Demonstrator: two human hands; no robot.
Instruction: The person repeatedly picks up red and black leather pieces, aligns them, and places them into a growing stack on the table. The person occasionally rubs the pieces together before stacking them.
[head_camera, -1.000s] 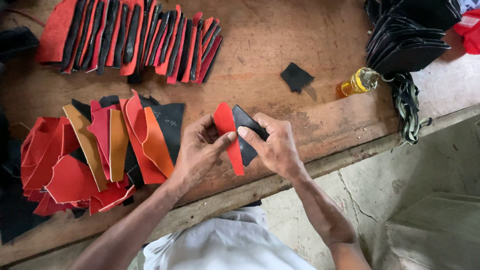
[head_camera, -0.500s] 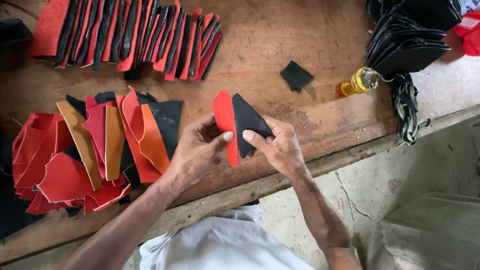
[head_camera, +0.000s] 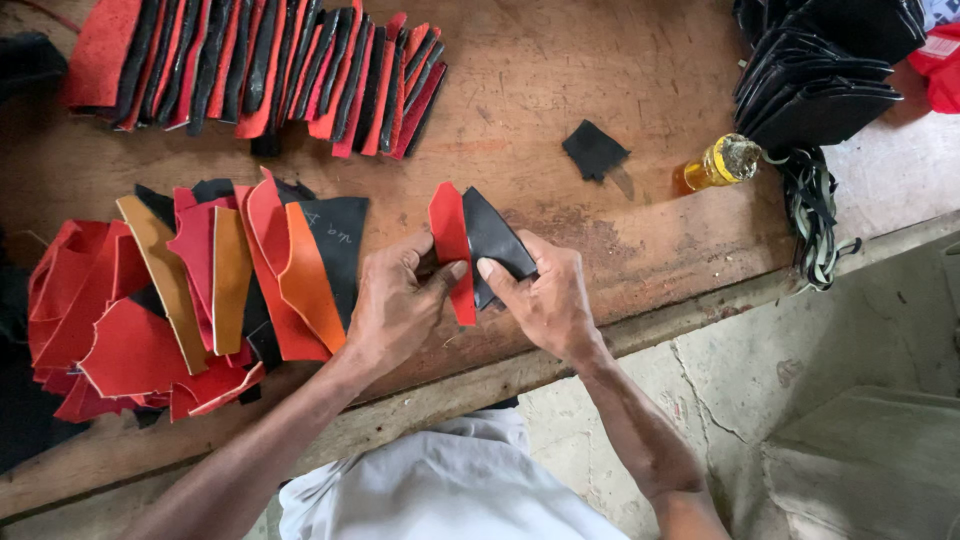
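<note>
The left hand (head_camera: 400, 300) comes in from the lower left, forearm slanting up over the wooden table (head_camera: 620, 90), its thumb and fingers pinched on a red leather strip (head_camera: 452, 250). That strip stands nearly upright, long axis running top to bottom, tilted slightly left at the top. Touching it, a black leather piece (head_camera: 495, 240) fans rightward, gripped by the right hand (head_camera: 545, 300), whose fingers curl around its lower edge.

Single head-worn view, looking steeply down from above the person's chest. Wooden workbench (head_camera: 600, 80) fills the upper frame, concrete floor (head_camera: 850, 400) lower right. Close range; both forearms enter from the bottom edge.
</note>
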